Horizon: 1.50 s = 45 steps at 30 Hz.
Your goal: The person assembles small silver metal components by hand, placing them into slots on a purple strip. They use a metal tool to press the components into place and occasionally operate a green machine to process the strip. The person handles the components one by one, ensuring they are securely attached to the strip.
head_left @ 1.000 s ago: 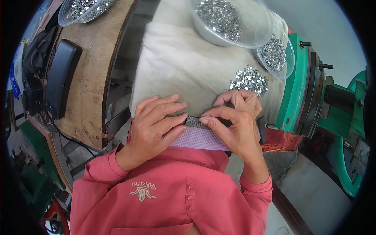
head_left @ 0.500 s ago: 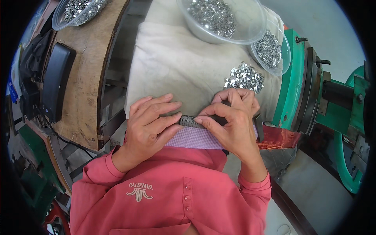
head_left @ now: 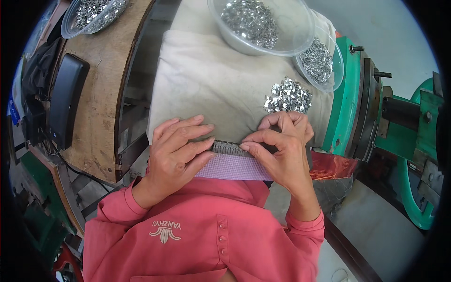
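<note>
My left hand (head_left: pixel 176 151) lies flat with fingers together, pressing a dark strip lined with small metal pieces (head_left: pixel 229 148) from the left. My right hand (head_left: pixel 282 150) pinches the strip's right part between thumb and forefinger. Under the strip sits a lilac woven pad (head_left: pixel 232 167) at the edge of a cream cloth (head_left: pixel 211 80). A loose heap of small shiny metal pieces (head_left: pixel 287 95) lies on the cloth just beyond my right hand.
Two clear plastic bowls of metal pieces (head_left: pixel 256 21) (head_left: pixel 319 61) stand at the back of the cloth, a third (head_left: pixel 94 11) on a wooden bench (head_left: pixel 101 94) at left beside a black case (head_left: pixel 63 101). A green machine (head_left: pixel 376 108) stands at right.
Both hands and the strip have stayed together in the same hold. The whole view has shifted slightly, with the fingers barely adjusting on the strip.
</note>
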Each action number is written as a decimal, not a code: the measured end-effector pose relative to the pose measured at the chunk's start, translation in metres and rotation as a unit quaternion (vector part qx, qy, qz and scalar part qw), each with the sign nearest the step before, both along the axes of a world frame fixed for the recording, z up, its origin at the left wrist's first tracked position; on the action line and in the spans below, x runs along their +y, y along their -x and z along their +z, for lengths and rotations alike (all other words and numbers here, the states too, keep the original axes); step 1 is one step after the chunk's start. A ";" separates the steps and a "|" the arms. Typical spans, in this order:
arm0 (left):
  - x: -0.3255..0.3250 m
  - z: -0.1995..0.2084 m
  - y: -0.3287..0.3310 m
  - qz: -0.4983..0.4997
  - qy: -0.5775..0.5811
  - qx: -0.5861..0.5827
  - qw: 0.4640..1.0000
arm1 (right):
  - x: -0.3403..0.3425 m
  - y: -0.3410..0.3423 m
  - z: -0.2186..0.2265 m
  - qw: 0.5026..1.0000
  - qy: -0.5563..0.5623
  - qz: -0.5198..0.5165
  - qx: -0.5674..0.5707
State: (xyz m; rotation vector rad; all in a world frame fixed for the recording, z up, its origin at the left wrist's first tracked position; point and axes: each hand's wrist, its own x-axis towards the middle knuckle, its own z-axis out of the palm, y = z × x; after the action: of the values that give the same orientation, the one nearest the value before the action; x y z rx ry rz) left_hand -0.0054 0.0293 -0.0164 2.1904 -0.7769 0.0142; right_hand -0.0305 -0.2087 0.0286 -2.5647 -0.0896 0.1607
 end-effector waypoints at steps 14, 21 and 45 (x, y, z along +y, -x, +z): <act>0.000 0.000 0.000 0.001 0.007 -0.001 1.000 | -0.004 0.002 0.002 1.000 0.006 -0.005 0.002; -0.001 0.000 -0.001 0.001 0.005 0.000 1.000 | 0.000 -0.002 0.004 1.000 0.011 -0.011 0.012; -0.001 -0.002 0.001 0.006 0.006 -0.005 1.000 | -0.011 0.007 0.007 0.999 0.032 -0.031 0.016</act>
State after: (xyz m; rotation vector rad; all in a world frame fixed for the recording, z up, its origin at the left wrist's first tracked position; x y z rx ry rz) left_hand -0.0061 0.0285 -0.0180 2.1858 -0.7675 0.0367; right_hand -0.0370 -0.2202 0.0352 -2.6232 0.0079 0.1829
